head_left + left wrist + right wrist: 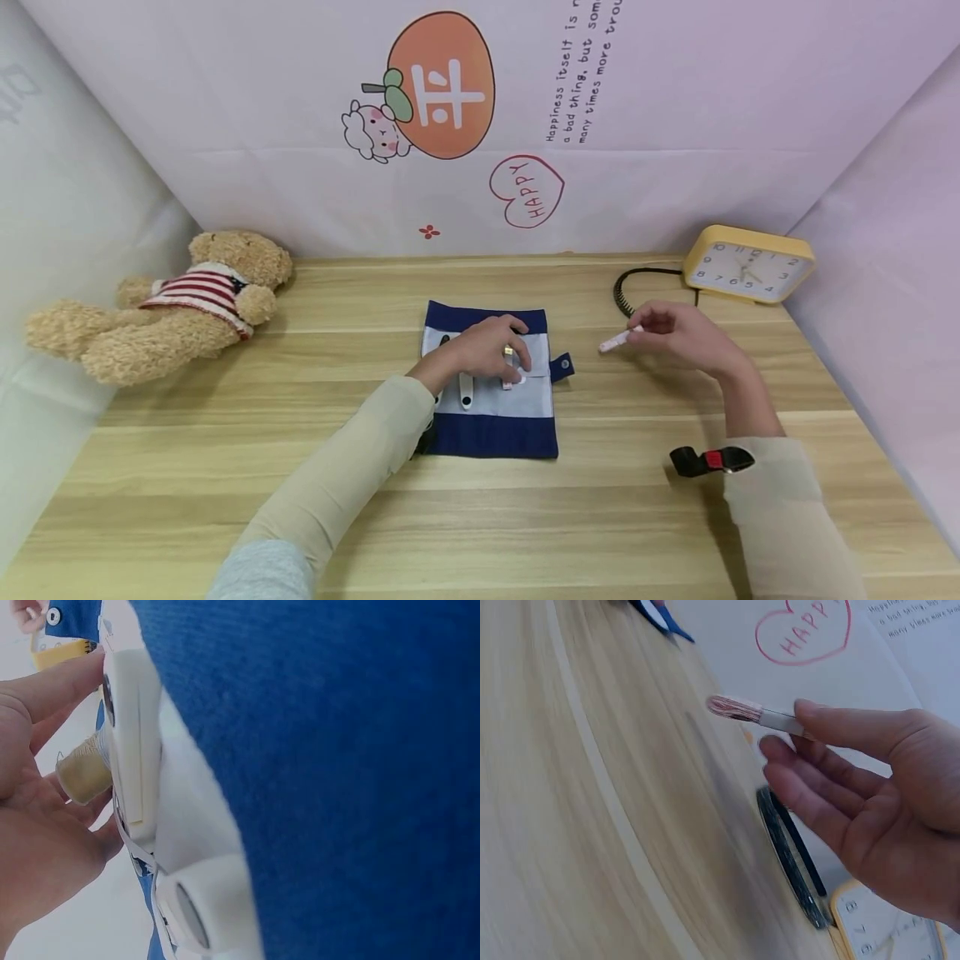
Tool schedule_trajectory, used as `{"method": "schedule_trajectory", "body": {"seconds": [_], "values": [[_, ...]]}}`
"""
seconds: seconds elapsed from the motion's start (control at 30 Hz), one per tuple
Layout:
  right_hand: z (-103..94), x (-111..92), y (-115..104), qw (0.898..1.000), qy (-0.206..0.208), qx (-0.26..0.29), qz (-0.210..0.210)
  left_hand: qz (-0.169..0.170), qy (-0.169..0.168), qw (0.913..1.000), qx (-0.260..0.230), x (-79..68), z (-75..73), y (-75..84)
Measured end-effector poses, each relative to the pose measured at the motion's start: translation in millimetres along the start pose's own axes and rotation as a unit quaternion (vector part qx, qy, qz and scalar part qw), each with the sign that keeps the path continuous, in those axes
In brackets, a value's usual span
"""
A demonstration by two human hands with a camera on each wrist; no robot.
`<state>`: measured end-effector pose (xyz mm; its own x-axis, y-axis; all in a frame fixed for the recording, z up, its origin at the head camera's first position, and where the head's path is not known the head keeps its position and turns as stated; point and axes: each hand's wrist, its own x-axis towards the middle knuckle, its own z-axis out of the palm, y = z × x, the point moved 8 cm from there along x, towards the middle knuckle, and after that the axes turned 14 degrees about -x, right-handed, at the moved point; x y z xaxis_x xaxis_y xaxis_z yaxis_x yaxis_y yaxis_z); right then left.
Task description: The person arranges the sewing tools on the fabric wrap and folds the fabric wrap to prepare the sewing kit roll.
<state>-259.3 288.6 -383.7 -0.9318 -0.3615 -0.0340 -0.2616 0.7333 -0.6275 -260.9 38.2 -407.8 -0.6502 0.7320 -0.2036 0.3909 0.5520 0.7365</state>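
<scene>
Between its thumb and fingers, my right hand (682, 336) pinches a small skein of pink thread (733, 709) with a white band, held above the table to the right of the pouch. My left hand (491, 346) is over an unrolled navy-and-pale-grey fabric pouch (495, 437), its fingers loosely bent around small items. In the left wrist view a gold thread spool (84, 774) stands out near those fingers, and a thumb or finger tip touches a white flat item (135, 735). A white-handled tool (467, 392) lies in the pouch beside the hand.
A snap tab (562, 367) sticks out from the pouch's right side. A yellow clock (750, 262) with a black coiled cord (621, 293) stands at the back right. On the left lies a teddy bear (187, 312). Printed cloth walls (645, 200) enclose the wooden table (570, 533).
</scene>
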Motion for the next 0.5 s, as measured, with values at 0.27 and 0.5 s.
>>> {"method": "schedule_trajectory", "body": {"seconds": [0.27,0.5], "values": [[12.9,21.9,-22.9,0.997,0.015,0.079,-0.013,0.002,-0.002,1.0,-0.007,-0.4,-0.7,0.3],[27.4,40.4,-37.7,0.99,0.016,0.139,-0.009,-0.008,-0.005,0.9999,-0.012,1.4,0.0,-1.0]]}}
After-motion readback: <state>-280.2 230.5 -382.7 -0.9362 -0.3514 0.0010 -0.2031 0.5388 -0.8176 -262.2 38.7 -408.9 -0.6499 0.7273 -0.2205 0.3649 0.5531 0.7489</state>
